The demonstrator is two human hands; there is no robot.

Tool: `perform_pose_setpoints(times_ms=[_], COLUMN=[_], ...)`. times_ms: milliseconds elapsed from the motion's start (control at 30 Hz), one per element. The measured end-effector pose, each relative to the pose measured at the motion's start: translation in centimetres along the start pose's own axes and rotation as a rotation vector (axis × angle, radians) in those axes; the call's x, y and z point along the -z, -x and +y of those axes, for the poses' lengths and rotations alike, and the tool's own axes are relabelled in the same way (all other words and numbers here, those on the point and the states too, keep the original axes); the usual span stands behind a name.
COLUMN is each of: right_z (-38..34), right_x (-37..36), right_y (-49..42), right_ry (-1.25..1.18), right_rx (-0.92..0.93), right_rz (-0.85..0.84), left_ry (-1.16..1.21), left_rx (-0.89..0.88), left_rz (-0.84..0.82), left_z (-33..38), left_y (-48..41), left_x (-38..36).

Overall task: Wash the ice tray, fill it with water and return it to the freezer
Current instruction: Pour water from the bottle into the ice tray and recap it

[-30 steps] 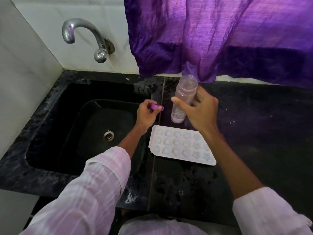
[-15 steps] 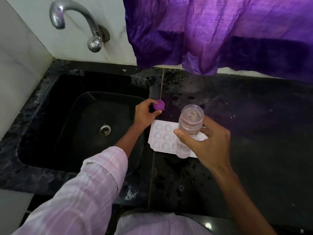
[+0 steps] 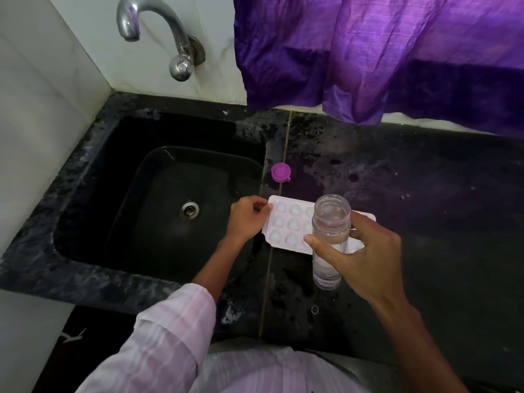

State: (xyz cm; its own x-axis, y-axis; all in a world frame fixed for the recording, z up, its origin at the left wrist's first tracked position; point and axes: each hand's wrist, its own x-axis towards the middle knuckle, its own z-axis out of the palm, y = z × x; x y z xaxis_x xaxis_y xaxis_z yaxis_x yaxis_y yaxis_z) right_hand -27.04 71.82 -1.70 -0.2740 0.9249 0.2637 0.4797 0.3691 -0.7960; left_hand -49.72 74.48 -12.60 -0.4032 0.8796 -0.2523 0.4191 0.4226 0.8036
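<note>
Tap [image 3: 158,32] at far left, over the black sink [image 3: 85,171]; no water is seen running.

Left hand [image 3: 246,219]: its grip is closed on the left short end of the ice tray [image 3: 286,225], with curled fingers on the rim. Purple cap [image 3: 280,172] lies loose on the desk [image 3: 425,208], behind the tray and apart from it.

Tray lies flat on the desk just right of the sink, cavities up. Its long axis runs left to right, with the right end angled slightly toward the person. The cavities look shallow and moulded; I cannot tell whether any hold water.

Right hand [image 3: 365,259]: its grip is wrapped round a clear bottle [image 3: 330,231], upright with the mouth open and part full of clear liquid. It is held above the tray's right half.

Judgement: washing appears to be finished and the filling step is starting. The next move calls for tipping the bottle's mouth low over the cavities and pouring slowly along the long axis. The left hand steadies the tray so it neither slides nor floods. The pockets are shallow, so overfilling would probably cause spills on the carry to the freezer.

Purple curtain [image 3: 397,52] hangs behind, at right.
</note>
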Motion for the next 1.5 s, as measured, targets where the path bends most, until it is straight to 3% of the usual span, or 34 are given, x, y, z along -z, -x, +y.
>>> perform_pose_setpoints(times_ms=[167,433,667,1133,1500], right_z=[0.4,0.0,0.1,0.2,-0.5], right_x=[0.1,0.6,0.5,-0.6,-1.1], right_y=[0.6,0.0,-0.5,-1.9,-2.4], right_ry=[0.027,0.107,0.225,0.347,0.378], right_rx=[-0.020,-0.015,-0.054,-0.127,-0.169], right_rz=[-0.036,-0.209,-0.314,-0.567,-0.593], left_ry=[0.089,0.523,0.659,0.837,0.869], left_rx=[0.107,0.345,0.334,0.385,0.421], left_rz=[-0.070,-0.228,-0.250,-0.119,-0.096], left_z=[-0.5,-0.8,-0.8,-1.4,-2.1], left_y=[0.3,2.6,4.5,7.7,7.3], left_x=[0.0,0.8,1.2,-0.2,0.0])
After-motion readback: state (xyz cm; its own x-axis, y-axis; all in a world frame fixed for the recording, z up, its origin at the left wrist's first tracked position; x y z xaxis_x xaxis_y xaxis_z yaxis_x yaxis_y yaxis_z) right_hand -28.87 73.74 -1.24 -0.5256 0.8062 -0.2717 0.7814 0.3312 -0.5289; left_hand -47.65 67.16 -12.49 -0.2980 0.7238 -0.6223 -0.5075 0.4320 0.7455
